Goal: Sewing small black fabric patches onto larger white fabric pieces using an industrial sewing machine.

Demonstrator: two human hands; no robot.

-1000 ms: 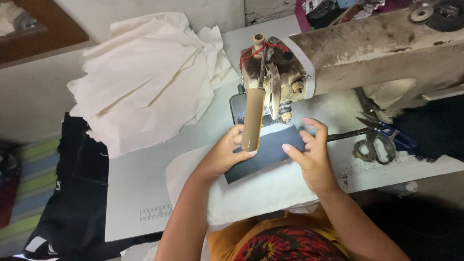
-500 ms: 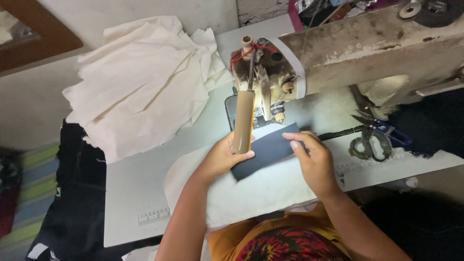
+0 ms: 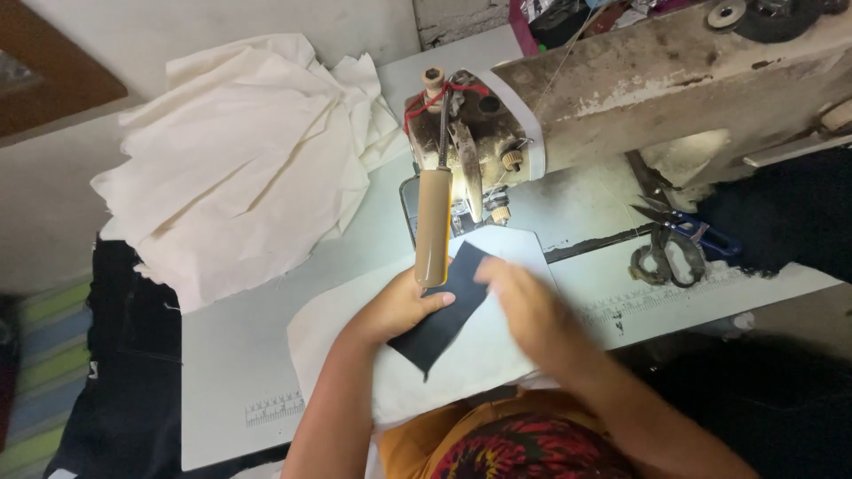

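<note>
A: What did the worktop [image 3: 248,355] carry?

B: A pale worktop with a printed ruler strip along its near edge carried an old, worn sewing machine [image 3: 621,89] at the far right. A heap of cream cloth [image 3: 240,177] lay at the far left, and scissors [image 3: 666,253] rested to the right, beneath the machine's arm.

A: Where was the dark piece?

B: The dark fabric piece [image 3: 444,315] lay tilted on a white fabric panel [image 3: 497,346], just in front of the needle area and directly before the person.

A: How did the hands stand?

B: The left hand [image 3: 404,306] lay on the left edge of the dark fabric piece, its fingers [image 3: 435,302] curled over the edge and gripping it. The right hand [image 3: 524,306] was blurred; it lay flat, palm down, at the piece's right edge, fingers loosely extended and clasping nothing.

A: Anything else near them?

B: A tan wooden handle [image 3: 433,226] hung from the machine head, its lower end just above the left hand. Dark cloth [image 3: 124,355] hung off the worktop's left side.
</note>
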